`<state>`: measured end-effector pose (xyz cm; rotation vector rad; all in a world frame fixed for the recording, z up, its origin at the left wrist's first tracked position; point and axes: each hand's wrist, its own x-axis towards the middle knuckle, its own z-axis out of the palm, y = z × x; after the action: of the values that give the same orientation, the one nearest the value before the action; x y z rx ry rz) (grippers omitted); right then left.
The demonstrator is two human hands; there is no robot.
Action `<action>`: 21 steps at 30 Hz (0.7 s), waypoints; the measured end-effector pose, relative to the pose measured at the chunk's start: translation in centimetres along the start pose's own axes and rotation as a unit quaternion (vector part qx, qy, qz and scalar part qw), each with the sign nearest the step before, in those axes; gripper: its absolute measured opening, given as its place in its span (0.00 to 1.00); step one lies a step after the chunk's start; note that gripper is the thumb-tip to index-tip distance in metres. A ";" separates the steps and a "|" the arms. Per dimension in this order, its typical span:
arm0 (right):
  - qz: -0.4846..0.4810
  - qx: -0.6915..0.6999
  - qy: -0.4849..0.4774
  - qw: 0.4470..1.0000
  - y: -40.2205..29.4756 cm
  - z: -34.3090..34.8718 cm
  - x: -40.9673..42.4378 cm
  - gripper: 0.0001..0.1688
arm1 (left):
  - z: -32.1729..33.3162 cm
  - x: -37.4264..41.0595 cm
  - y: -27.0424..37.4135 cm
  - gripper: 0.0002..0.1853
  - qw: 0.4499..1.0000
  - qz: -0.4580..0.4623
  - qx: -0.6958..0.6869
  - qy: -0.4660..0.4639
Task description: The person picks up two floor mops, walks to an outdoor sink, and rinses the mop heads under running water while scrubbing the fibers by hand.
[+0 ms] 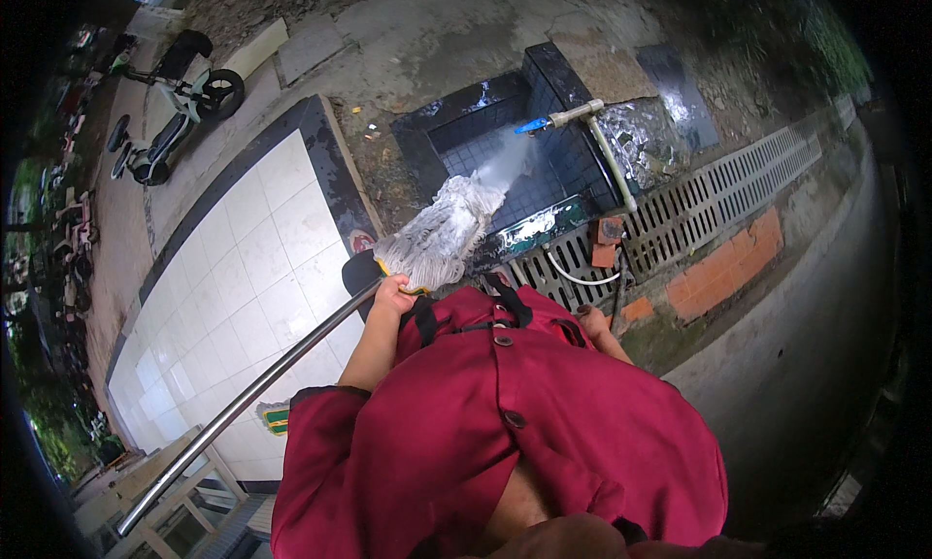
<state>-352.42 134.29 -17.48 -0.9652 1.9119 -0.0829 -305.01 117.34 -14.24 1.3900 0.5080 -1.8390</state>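
Note:
My left hand (395, 295) is closed round a string mop at the band where the strings meet the pole. The long metal mop pole (251, 400) slants back past my left side. The grey-white mop head (445, 231) reaches over the near left edge of a dark-tiled basin (415, 151). Water (504, 162) sprays from a tap with a blue handle (531, 126) onto the far end of the strings. My right hand (594, 320) hangs beside my right hip, partly hidden by the red garment; whether its fingers hold anything cannot be made out.
A plastic pipe (610, 162) carries the tap at the basin's right. Slotted drain grating (717, 188) runs along the right, with broken bricks (606, 240) and a white hose (571, 274) on it. White tiling (240, 268) lies left. A small scooter (171, 126) stands farther off.

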 end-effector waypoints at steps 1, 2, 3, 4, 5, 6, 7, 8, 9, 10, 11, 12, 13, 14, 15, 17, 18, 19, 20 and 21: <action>0.003 0.010 -0.005 1.000 -1.0 -0.2 -0.2 0.23 | -0.2 -0.1 0.1 0.26 1.000 0.003 0.000 0.003; 0.016 0.008 -0.018 1.000 -2.0 -0.5 -0.4 0.24 | -0.5 -0.2 0.2 0.26 1.000 0.007 -0.002 0.005; 0.031 0.008 -0.029 0.999 -3.9 -1.4 -1.3 0.24 | -0.6 -0.2 0.2 0.26 1.000 0.009 -0.003 0.007; 0.047 0.007 -0.041 0.998 -4.9 -1.8 -1.8 0.24 | -0.7 -0.2 0.2 0.26 1.000 0.012 -0.004 0.008; 0.032 0.006 -0.037 0.999 -3.8 -1.1 -0.7 0.25 | -0.8 -0.3 0.2 0.26 1.000 0.019 -0.003 0.007; 0.027 0.009 -0.025 0.999 -2.1 -0.6 -0.2 0.25 | 0.1 -0.5 -0.2 0.26 1.000 0.016 0.007 0.004; 0.015 0.010 -0.019 1.000 -1.7 -0.4 0.1 0.26 | 0.2 -0.6 -0.3 0.26 1.000 0.020 0.011 0.003; 0.013 0.001 -0.015 1.000 -1.2 -0.3 0.3 0.26 | 0.3 -0.6 -0.3 0.26 1.000 0.018 0.018 0.001; 0.008 -0.009 -0.013 1.000 -1.6 -0.3 0.2 0.26 | 0.0 -0.5 -0.2 0.26 1.000 0.020 0.022 0.001; 0.003 -0.019 -0.011 1.000 -1.9 -0.4 0.2 0.26 | -0.3 -0.3 -0.1 0.26 0.999 0.020 0.026 0.000; 0.001 -0.021 -0.009 1.000 -2.2 -0.5 0.1 0.26 | -0.6 -0.2 -0.1 0.26 0.999 0.023 0.023 -0.003; 0.000 -0.022 -0.006 1.000 -2.4 -0.5 0.0 0.26 | -0.5 -0.3 -0.1 0.26 0.999 0.024 0.021 -0.006; 0.000 -0.024 -0.003 1.000 -2.6 -0.6 -0.2 0.26 | -0.3 -0.4 -0.2 0.26 0.999 0.024 0.020 -0.010; 0.004 -0.021 -0.007 1.000 -2.8 -0.7 -0.2 0.26 | -0.2 -0.5 -0.3 0.26 1.000 0.024 0.013 -0.011; 0.009 -0.018 -0.012 1.000 -3.2 -1.0 -0.4 0.25 | -0.1 -0.8 -0.3 0.25 1.000 0.025 0.007 -0.011; 0.011 -0.007 -0.016 1.000 -4.1 -1.2 -0.9 0.24 | 0.2 -1.3 -0.4 0.25 1.000 0.025 0.001 -0.008; 0.009 0.002 -0.014 1.000 -4.4 -1.4 -1.2 0.23 | 0.2 -1.3 -0.4 0.25 1.000 0.022 0.004 -0.006; 0.007 0.010 -0.012 1.000 -4.6 -1.5 -1.4 0.21 | 0.2 -1.3 -0.4 0.25 1.000 0.020 0.006 -0.004; -0.007 -0.004 -0.002 1.000 -3.9 -1.2 -1.0 0.21 | 0.2 -1.3 -0.4 0.25 1.000 0.016 0.007 -0.006; -0.021 -0.018 0.010 1.000 -3.3 -1.0 -0.6 0.20 | 0.1 -1.0 -0.3 0.25 1.000 0.011 0.009 -0.009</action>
<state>-351.08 132.11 -15.04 -1.0310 1.9176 -0.0835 -305.23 117.79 -13.36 1.3843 0.4666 -1.8396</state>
